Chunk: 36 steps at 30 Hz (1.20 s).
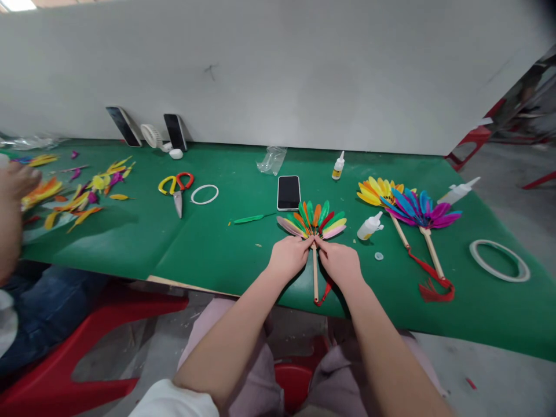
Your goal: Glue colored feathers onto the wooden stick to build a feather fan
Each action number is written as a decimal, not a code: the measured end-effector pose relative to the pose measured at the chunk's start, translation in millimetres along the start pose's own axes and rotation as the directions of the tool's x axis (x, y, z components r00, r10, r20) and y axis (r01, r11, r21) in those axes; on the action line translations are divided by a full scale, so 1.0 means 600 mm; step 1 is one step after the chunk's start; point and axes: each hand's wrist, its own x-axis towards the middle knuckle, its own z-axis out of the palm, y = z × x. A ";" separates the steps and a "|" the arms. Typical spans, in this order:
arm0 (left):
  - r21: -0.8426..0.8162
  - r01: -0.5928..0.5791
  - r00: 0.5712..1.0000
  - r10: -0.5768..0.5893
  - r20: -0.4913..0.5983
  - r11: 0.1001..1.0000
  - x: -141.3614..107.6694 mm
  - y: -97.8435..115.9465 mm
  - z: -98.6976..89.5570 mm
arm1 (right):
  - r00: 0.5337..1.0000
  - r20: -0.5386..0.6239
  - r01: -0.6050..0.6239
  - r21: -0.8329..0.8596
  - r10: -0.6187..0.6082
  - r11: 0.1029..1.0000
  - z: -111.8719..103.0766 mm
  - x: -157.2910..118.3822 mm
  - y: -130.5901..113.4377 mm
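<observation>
1. Near end of the feather fan: the red tassel lies beside the handle; it is limp and should carry no load
2. Handle: slender, wood-like, probably light and stiff; the bare length is the sound place for a carrying grip
3. Top of handle: the left hand and right hand pinch the fan from either side, fingertips close together, where handle and feathers meet; this junction should bear light, even pressure, but hard squeezing could shift the quills
4. Fan position: on the green desk, feathers pointing away from the person
5. Feathers: spread beyond the hands; likely soft, very light and easily creased, so avoid gripping the tips
6. Right of the fan: a white squeeze bottle, probably yielding; grasp the body gently, clear of the nozzle
7. Just beyond the fan: a phone, rigid and possibly slippery; lift by its long edges
</observation>
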 end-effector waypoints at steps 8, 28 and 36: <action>-0.011 0.016 1.000 -0.017 -0.005 1.000 0.001 0.000 -0.001 | 1.000 0.009 0.006 0.010 -0.006 1.000 -0.001 0.000 -0.001; -0.062 0.099 0.994 -0.102 -0.032 0.993 0.004 -0.005 0.008 | 0.998 0.022 -0.054 0.041 0.053 0.998 0.001 0.003 -0.003; -0.022 0.109 0.993 -0.110 -0.032 0.994 0.003 -0.002 0.005 | 0.999 0.037 -0.035 0.011 0.034 0.999 -0.002 0.004 -0.007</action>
